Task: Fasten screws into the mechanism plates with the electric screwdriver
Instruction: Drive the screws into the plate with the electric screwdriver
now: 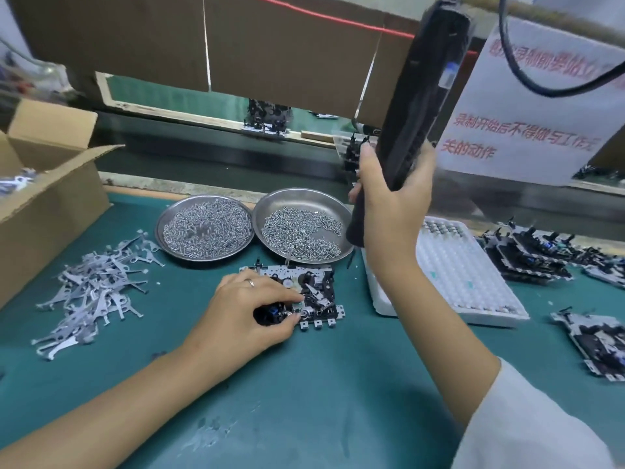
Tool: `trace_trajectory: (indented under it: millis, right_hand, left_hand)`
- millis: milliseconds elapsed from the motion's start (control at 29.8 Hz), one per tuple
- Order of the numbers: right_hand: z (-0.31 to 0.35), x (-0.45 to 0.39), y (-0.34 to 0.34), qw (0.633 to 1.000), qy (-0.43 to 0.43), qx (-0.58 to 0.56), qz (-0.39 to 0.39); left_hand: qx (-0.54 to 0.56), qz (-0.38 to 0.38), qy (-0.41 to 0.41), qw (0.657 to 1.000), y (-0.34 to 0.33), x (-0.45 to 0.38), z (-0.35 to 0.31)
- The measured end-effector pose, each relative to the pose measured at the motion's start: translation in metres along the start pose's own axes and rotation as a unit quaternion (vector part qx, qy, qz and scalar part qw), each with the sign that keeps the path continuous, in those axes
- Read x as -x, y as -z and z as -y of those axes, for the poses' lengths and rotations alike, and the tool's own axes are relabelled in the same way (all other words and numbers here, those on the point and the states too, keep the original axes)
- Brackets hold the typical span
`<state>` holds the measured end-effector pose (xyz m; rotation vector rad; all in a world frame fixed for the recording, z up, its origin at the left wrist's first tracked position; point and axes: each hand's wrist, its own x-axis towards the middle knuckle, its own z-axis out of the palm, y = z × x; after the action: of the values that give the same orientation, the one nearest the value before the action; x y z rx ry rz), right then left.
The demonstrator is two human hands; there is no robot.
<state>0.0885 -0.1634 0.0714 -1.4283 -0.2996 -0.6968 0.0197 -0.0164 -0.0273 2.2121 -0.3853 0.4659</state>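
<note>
Right hand [395, 204] wraps the long black electric screwdriver [416, 106], fingers curled mid-body; left hand [247, 309] pinches the small, stiff, likely light black-and-white mechanism plate [304, 292].

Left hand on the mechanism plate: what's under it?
Under the left hand lies the mechanism plate's left part; a black and blue component peeks out below the fingers. The rest there is covered.

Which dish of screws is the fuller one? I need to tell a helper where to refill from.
On the green mat, two round steel dishes sit side by side behind the mechanism plate. The fuller dish is on the left, nearest the cardboard box; the right dish shows bare metal.
</note>
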Motion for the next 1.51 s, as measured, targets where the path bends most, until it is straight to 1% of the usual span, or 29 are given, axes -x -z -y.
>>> trace_trajectory:
  millis: [101, 201, 369, 470, 637, 839, 1040, 1510]
  right_hand:
    - [0.0, 0.022, -0.009, 0.996, -0.01, -0.081, 0.041]
    - [-0.002, 0.039, -0.016, 0.989, -0.011, -0.127, 0.073]
    - [-0.008, 0.055, -0.023, 0.981, -0.037, -0.173, 0.076]
    - [-0.009, 0.058, -0.025, 0.981, -0.034, -0.174, 0.077]
    - [-0.012, 0.061, -0.026, 0.982, -0.036, -0.172, 0.073]
    - [-0.012, 0.06, -0.026, 0.981, -0.025, -0.177, 0.074]
    - [-0.013, 0.06, -0.026, 0.982, -0.028, -0.175, 0.068]
    - [-0.016, 0.063, -0.024, 0.982, -0.013, -0.171, 0.084]
  left_hand:
    - [0.01, -0.004, 0.003, 1.0, 0.002, -0.001, 0.0]
    - [0.022, 0.002, 0.001, 1.0, 0.002, -0.001, 0.0]
    - [0.006, -0.013, -0.015, 1.0, 0.001, 0.001, 0.0]
    - [-0.002, -0.017, -0.028, 0.999, 0.002, 0.0, 0.0]
    - [0.0, 0.003, -0.014, 1.0, 0.003, 0.001, 0.0]
    - [0.0, -0.014, -0.024, 1.0, 0.003, 0.001, -0.001]
    - [0.009, -0.008, -0.024, 1.0, 0.003, 0.002, 0.0]
    - [0.011, -0.005, -0.024, 1.0, 0.001, 0.002, 0.004]
